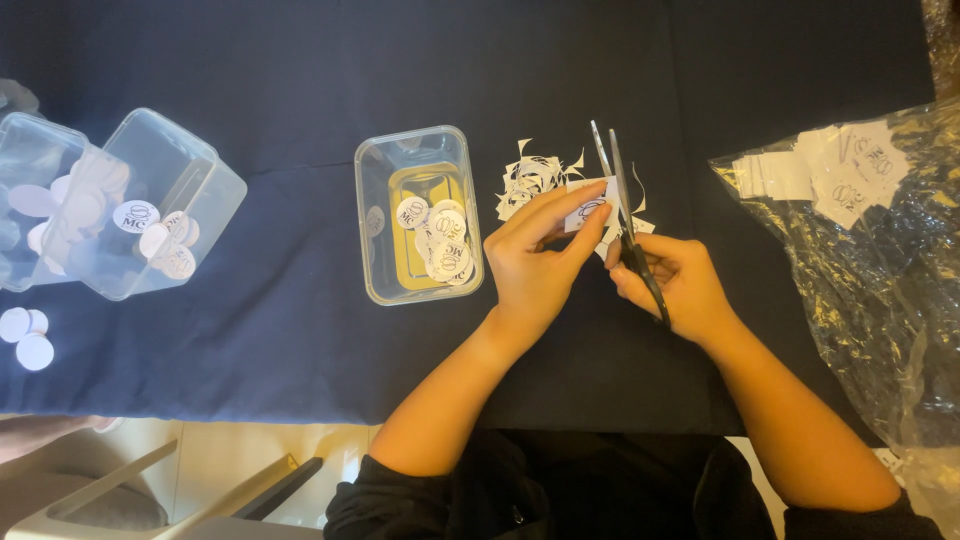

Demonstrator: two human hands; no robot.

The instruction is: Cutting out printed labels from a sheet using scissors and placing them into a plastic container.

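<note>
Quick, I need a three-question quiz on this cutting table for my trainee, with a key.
1. True or false: the right hand holds the scissors.
2. What does the left hand pinch against the blades? A) a paper piece B) a lid C) a pen
3. Where do the finished round cutouts nearest the hands lie?

Key:
1. True; the blades are slightly parted and point away from the person.
2. A, a small white paper piece with a dark print.
3. In the clear tub left of the hands; the scrap pile lies on the dark cloth beyond them.
</note>
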